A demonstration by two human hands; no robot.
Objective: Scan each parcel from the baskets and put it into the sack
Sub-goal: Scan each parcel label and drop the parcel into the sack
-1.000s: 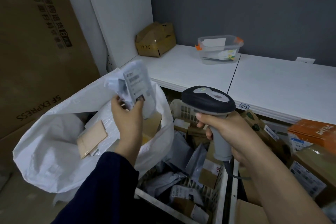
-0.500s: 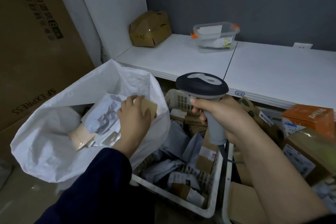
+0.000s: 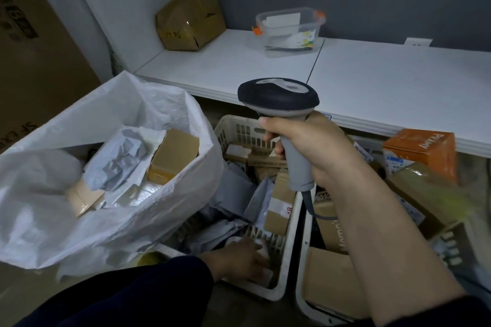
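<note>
Your left hand is down in the near corner of the left basket, fingers laid over a small pale parcel. Blur hides whether they have closed on it, so I cannot tell.

It looks light and soft-wrapped. Pinch it across its body rather than by a loose flap, and expect slick film.

Behind it lie grey mailers, limp and slippery by the look, and a taped carton, which is stiff, so take that one by opposite faces.

The basket walls stand close on both sides, and the right basket sits just beside it. Lift straight up before you swing.

Your right hand is wrapped round the handle of the scanner, head up. Its cable trails down between the baskets, so keep parcels off it.

The sack slumps to the left, touching the basket. Its mouth is open and its rim is floppy, with a brown box inside. Drop parcels well inside the rim.

Farther back, the worktop overhangs the baskets' far ends. The free room for scanning is on your side of that edge.
</note>
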